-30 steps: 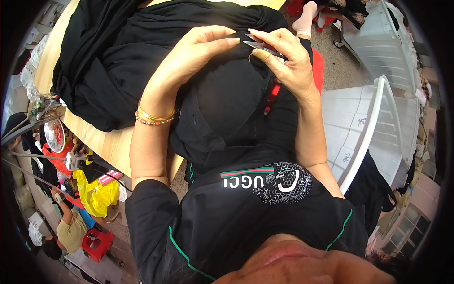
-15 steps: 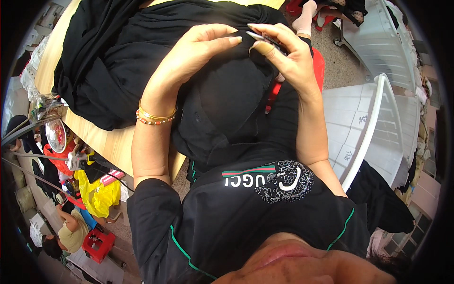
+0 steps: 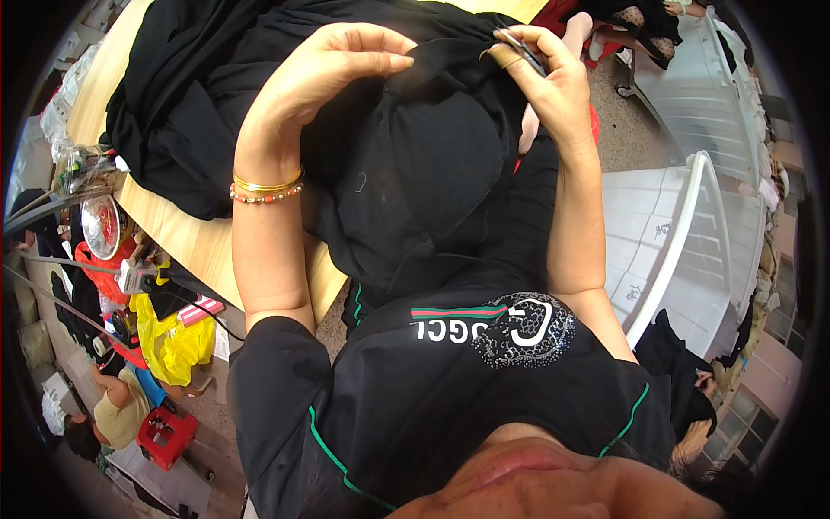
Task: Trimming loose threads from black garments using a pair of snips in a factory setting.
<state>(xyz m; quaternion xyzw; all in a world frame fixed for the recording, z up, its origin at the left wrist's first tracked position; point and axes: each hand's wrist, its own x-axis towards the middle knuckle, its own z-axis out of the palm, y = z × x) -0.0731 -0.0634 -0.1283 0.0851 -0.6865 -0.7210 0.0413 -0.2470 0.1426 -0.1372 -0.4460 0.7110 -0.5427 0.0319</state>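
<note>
Cloth (image 3: 450, 156) between left hand (image 3: 324, 73) and right hand (image 3: 558, 95), latter holding snips (image 3: 530, 57).

Between the left hand (image 3: 333, 69) and right hand (image 3: 553, 91), black cloth (image 3: 445, 156) bridges the gap, leaving passage only above it; the right hand's small snips (image 3: 529, 56) stand at its far right side. Heaped folds obstruct most of the wooden table (image 3: 194, 246), with bare wood along its left and near edges. Right of the right forearm, a white bin's raised rim (image 3: 692, 212) bars the way.
</note>
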